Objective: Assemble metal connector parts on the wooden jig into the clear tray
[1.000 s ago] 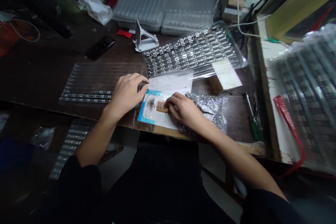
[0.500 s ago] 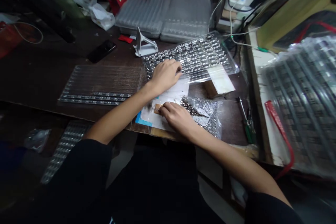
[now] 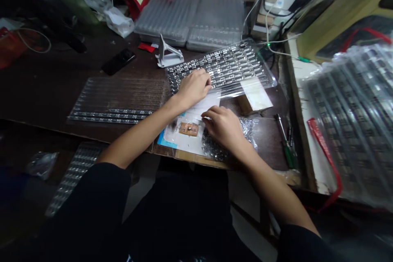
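Observation:
My left hand (image 3: 194, 86) rests over the lower left part of a clear plastic tray (image 3: 266, 78) filled with rows of shiny metal parts (image 3: 229, 74). Its fingers are curled inward, and whatever lies under them is hidden. Nearer to me, my right hand (image 3: 223, 126) hovers above a clear bag of small metal pieces (image 3: 215, 148), thumb and fingers drawn together. Nothing can be made out in that pinch. Left of it, a small brown block (image 3: 184, 128) with a tiny dark metal piece at its centre lies on a white sheet (image 3: 181, 144) with a blue corner.
A second clear tray (image 3: 123, 92), holding a few metal strips (image 3: 123, 117), lies left. Behind stand a white stand (image 3: 168, 55), a phone (image 3: 118, 61) and stacked clear trays (image 3: 166, 14). A white-topped block (image 3: 256, 94) and green-handled screwdriver (image 3: 288, 153) are right.
My right hand has moved right and slightly away from me, off the small brown block and over the bag of metal pieces, uncovering the block. My left hand has stayed at the tray.

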Tool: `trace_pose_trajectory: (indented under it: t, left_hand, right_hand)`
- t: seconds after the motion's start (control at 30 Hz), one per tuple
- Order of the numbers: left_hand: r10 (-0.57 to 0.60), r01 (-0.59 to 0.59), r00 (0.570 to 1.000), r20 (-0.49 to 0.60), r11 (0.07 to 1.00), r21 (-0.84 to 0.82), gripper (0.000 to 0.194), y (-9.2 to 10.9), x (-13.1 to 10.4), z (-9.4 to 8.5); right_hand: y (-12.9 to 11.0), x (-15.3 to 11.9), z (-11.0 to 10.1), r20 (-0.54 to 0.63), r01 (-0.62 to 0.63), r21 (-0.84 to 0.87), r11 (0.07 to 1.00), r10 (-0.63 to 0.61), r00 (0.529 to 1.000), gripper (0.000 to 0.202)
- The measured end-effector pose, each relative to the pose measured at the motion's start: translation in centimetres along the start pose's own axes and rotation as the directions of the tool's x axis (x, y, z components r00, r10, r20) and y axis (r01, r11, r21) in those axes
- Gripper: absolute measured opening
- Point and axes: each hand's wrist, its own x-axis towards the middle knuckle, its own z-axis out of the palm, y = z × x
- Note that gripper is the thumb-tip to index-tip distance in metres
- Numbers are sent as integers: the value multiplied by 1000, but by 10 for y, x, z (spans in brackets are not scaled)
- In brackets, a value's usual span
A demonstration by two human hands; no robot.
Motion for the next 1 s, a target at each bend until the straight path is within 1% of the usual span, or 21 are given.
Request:
trace_pose_trajectory:
  t: [0.07, 0.13, 0.2, 0.3, 0.37, 0.43, 0.5, 0.57, 0.6, 0.7, 0.83, 1.0]
  left_hand:
    - [20, -21, 1000, -15, 999, -32, 2, 3, -4, -8]
    - [33, -36, 999, -32, 993, -117, 4, 7, -15, -19]
    - [12, -20, 999, -35, 973, -231, 9, 9, -32, -32]
    - [-87, 63, 995, -45, 921, -385, 16, 6, -68, -42]
    - [-167, 134, 985, -37, 887, -442, 18, 1, -94, -40]
    - [-243, 214, 970, -1, 857, -468, 18, -6, -118, -32]
    - [-308, 282, 951, 30, 822, -494, 16, -12, -137, -22]
    - [-351, 314, 936, 30, 791, -525, 24, -16, -150, -15]
    - [-355, 311, 935, 19, 789, -530, 25, -17, -155, -13]
    - [-302, 252, 953, -25, 837, -485, 18, -17, -162, -13]
    - [-185, 147, 982, -44, 885, -442, 11, -14, -163, -14]
    - [-105, 63, 990, -95, 929, -365, 8, -13, -162, -9]
  right_hand:
    - [5, 1, -2, 17, -61, -67, 996, 62, 998, 19]
    - [6, 1, 0, 47, -67, -103, 992, 72, 996, 20]
    - [4, 2, 2, 65, -57, -123, 991, 65, 996, 21]
    - [0, 3, 4, 74, -50, -129, 990, 60, 995, 21]
    - [0, 3, 4, 78, -68, -77, 995, 74, 994, 19]
    - [2, 3, 3, 71, -106, 28, 994, 104, 992, 16]
    - [5, 3, 4, 49, -119, 149, 982, 113, 992, 15]
    - [8, 4, 6, 11, -82, 253, 964, 81, 997, 18]
    - [9, 4, 7, -9, -54, 294, 954, 59, 998, 19]
    - [9, 4, 9, -40, -22, 363, 931, 39, 998, 21]
    - [7, 3, 8, -47, -43, 358, 933, 64, 997, 18]
    - [4, 3, 8, -63, -17, 364, 931, 42, 997, 19]
